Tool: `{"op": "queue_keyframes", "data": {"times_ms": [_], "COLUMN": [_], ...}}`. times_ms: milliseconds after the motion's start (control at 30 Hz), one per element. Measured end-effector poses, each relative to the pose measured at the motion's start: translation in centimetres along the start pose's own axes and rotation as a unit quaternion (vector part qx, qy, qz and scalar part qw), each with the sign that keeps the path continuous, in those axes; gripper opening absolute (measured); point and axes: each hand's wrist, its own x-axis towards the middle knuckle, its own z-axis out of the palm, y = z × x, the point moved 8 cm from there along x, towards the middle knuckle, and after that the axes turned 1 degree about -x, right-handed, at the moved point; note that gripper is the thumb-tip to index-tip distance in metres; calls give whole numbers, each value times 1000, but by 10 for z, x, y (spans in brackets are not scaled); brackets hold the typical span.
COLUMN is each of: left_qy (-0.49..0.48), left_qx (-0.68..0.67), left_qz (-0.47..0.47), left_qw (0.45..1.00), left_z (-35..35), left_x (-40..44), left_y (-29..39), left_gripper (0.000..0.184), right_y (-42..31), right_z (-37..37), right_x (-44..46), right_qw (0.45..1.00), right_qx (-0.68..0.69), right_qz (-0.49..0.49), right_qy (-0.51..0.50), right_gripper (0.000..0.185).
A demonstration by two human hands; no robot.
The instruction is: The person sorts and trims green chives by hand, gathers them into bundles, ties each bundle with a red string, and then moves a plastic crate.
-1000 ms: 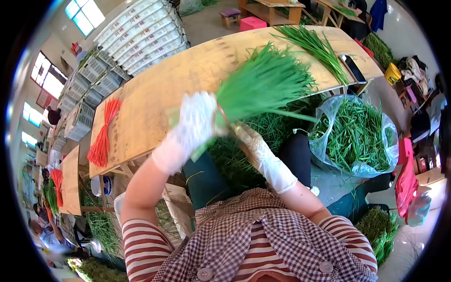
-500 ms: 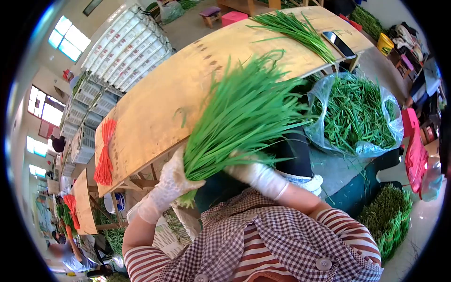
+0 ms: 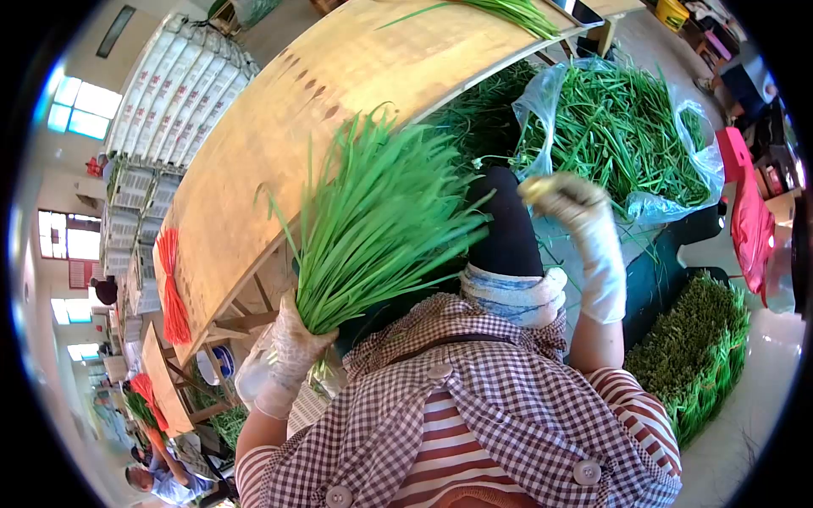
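1. Since half a second ago, the gloved right grip (image 3: 577,207) has swung away from the green bundle (image 3: 381,233), out toward the plastic bag (image 3: 546,102); the whole view has shifted too.
2. That right grip is blurred, its fingers curled in; something yellowish shows at the tips, and I cannot tell whether anything is pinched there.
3. Also gloved, the left grip (image 3: 298,349) is clasped around the lower stems of the green bundle.
4. The bundle leans, leaves fanning up and to the right, just in front of the near edge of the counter (image 3: 246,169).
5. A dark-clad knee (image 3: 508,224) lies between the bundle and the right grip; the bag, packed with loose cut greens, sits beyond.
6. On the counter, red ties (image 3: 172,288) lie at the left end, and more green stems (image 3: 518,15) at the far end.
7. White crates (image 3: 178,93) stand stacked past the counter; a heap of greens (image 3: 690,347) sits at lower right.
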Motion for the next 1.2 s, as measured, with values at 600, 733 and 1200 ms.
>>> {"op": "queue_keyframes", "data": {"times_ms": [600, 733, 1200], "left_qy": [106, -15, -239], "left_qx": [-84, -194, -265], "left_qz": [114, 212, 564], "left_qw": [984, 958, 745], "left_z": [-8, 33, 215], "left_x": [26, 122, 59], "left_y": [92, 195, 561], "left_gripper": [98, 97, 91], "right_y": [-75, -42, -20], "right_z": [-44, -34, -256], "right_x": [-41, -71, -154], "right_qw": [981, 922, 875], "right_qx": [14, -90, 321], "right_qz": [-138, -204, -186], "right_qy": [-136, -316, 310], "right_gripper": [22, 41, 58]}}
